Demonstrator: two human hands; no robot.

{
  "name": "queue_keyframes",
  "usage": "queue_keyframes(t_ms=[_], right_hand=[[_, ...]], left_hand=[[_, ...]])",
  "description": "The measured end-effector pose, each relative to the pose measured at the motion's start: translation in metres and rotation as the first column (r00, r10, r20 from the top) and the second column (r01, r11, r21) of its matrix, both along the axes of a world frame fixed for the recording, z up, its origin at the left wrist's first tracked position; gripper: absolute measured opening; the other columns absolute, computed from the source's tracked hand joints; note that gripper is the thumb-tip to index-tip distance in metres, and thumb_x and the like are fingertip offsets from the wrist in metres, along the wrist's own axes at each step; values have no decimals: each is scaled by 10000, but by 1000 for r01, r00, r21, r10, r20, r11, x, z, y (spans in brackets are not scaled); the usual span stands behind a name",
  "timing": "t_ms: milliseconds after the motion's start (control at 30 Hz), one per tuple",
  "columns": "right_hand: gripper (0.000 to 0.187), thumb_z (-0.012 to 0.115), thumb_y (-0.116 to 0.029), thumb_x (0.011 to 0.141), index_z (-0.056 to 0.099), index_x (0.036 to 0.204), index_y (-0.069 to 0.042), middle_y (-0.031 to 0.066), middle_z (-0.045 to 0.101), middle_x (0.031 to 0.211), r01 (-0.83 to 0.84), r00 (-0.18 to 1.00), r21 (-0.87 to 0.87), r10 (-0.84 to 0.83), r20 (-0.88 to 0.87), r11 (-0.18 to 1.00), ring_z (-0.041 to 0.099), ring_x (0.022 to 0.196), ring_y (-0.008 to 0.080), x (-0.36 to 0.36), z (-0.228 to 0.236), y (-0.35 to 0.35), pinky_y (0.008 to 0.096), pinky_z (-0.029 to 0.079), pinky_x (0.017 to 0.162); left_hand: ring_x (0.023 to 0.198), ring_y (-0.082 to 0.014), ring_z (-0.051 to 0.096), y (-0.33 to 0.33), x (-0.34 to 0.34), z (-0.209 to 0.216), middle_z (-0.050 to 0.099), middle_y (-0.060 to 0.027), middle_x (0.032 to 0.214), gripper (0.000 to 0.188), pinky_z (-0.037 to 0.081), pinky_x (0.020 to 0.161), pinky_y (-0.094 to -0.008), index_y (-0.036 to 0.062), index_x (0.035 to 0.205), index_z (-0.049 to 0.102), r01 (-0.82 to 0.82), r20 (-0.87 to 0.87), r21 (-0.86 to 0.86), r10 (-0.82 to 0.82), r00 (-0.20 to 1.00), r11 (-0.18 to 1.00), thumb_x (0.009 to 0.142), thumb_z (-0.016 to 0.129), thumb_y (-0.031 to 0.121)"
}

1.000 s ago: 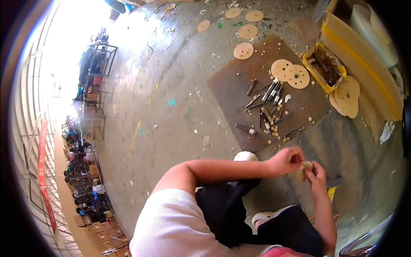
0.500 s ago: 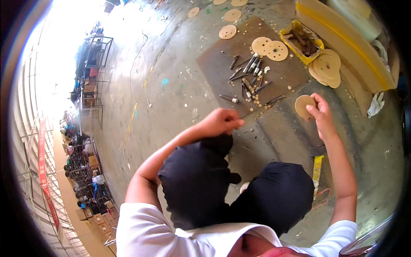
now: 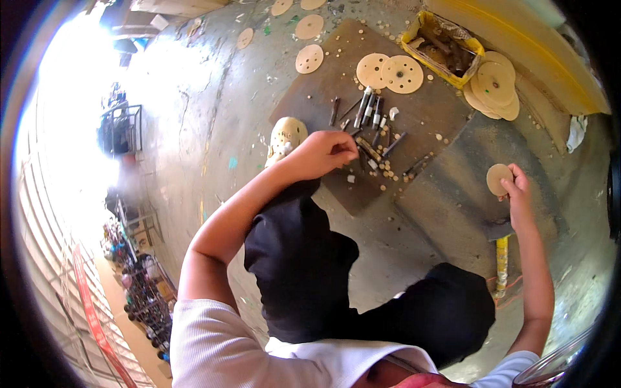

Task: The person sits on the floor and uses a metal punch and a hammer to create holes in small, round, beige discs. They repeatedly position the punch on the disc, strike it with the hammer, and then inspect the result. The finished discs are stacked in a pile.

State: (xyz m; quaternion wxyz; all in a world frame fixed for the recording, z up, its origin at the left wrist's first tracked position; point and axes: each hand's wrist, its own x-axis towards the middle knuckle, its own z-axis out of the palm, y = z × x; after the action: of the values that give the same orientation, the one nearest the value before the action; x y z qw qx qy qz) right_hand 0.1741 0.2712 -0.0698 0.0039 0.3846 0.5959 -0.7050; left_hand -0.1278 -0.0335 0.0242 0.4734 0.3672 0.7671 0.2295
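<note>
My right hand (image 3: 520, 197) pinches a small round tan disc (image 3: 499, 180) by its edge, above the dark sheet at the right. My left hand (image 3: 326, 154) hovers over the near left part of a brown metal plate (image 3: 394, 155), its fingers curled in and nothing showing in them. Close to its fingertips lie several dark metal punches (image 3: 370, 147), some with light bands. Little tan discs are scattered among them. Two larger perforated tan discs (image 3: 402, 74) overlap on the plate's far part. Below my right hand lies a hammer with a yellow handle (image 3: 502, 265).
A yellow-edged box (image 3: 475, 77) of dark pieces stands at the far right, beside a stack of tan discs (image 3: 497, 84). A white glove (image 3: 576, 132) lies farther right. My cream shoe (image 3: 288, 132) rests at the plate's left edge. Loaded racks (image 3: 139, 284) line the left.
My left hand has moved forward over the plate toward the punches. The right hand, with its disc, has shifted right and slightly nearer. My left knee and foot moved, uncovering the shoe.
</note>
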Motion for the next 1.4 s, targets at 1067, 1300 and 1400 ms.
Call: queue_keyframes(t_ms=[1067, 1300, 1400], right_hand=[[157, 547, -94, 866, 538, 1012, -37, -8, 591, 887, 116, 964, -138, -79, 252, 984, 527, 758, 57, -309, 48, -154, 224, 437, 613], [129, 539, -85, 868, 530, 989, -43, -4, 580, 871, 109, 940, -141, -56, 336, 984, 529, 758, 61, -330, 55, -180, 224, 434, 613], [126, 534, -80, 869, 524, 989, -41, -2, 574, 872, 91, 946, -185, -27, 322, 979, 528, 751, 62, -332, 50, -186, 226, 437, 611]], left_hand=[[676, -150, 621, -33, -283, -163, 654, -77, 746, 105, 482, 642, -281, 14, 852, 632, -298, 221, 48, 281, 934, 953, 806, 614, 107], [701, -185, 616, -26, -357, -189, 653, -80, 784, 144, 480, 653, -296, 30, 859, 622, -459, -126, 285, 508, 852, 841, 765, 652, 135], [813, -229, 607, -23, -399, -208, 635, -89, 859, 242, 484, 713, -336, 32, 903, 603, -472, -294, 339, 568, 769, 814, 744, 685, 195]])
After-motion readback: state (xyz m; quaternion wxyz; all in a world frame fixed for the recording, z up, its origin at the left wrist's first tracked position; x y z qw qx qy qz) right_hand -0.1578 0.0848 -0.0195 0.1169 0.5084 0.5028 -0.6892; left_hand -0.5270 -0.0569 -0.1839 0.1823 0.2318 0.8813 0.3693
